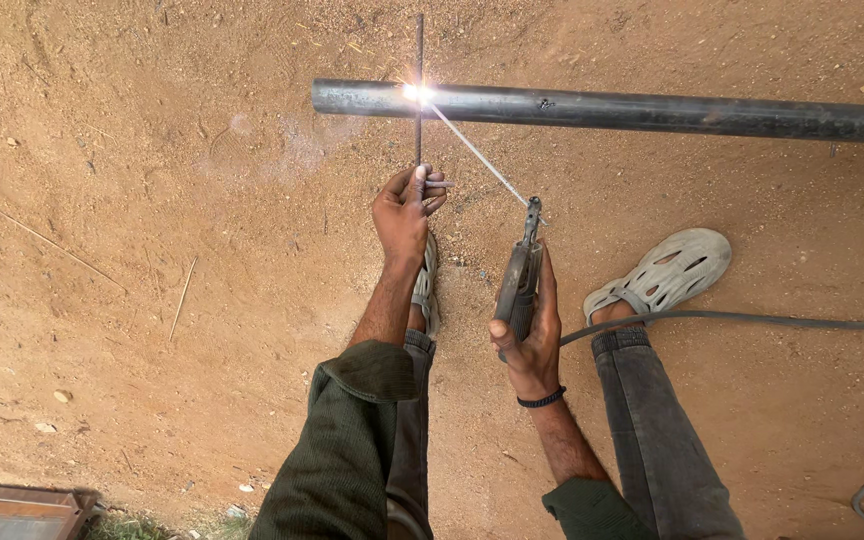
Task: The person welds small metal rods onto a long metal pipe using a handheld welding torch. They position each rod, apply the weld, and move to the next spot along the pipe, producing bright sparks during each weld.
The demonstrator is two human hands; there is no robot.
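Nearest the camera, at six o'clock, are two green sleeves [352, 450] and grey trouser legs [652, 430], the person's forearms running up from them toward the middle of the view. The right hand [530, 335], with a dark band on its wrist [542, 399], is closed around the grip of an electrode holder [520, 275]. From the holder's tip a thin welding rod [477, 152] slants up toward eleven o'clock and ends at a bright white arc [414, 93] on a dark steel pipe [612, 108]. The pipe lies across the sandy ground [152, 200] at twelve o'clock, running from just left of centre out past the three o'clock edge.

The left hand [404, 210], just left of centre, pinches a slim steel bar [419, 100] between thumb and fingers. The bar stands straight toward twelve o'clock and crosses the pipe near its left end, right at the arc.

A grey perforated clog [667, 270] sits at three o'clock from the right hand; a second clog [427, 290] shows partly behind the left wrist. A grey cable [752, 320] leaves the holder toward three o'clock. At seven o'clock, in the corner, lies the edge of a rusty metal frame [12, 505]. Thin twigs [184, 295] lie at nine o'clock.
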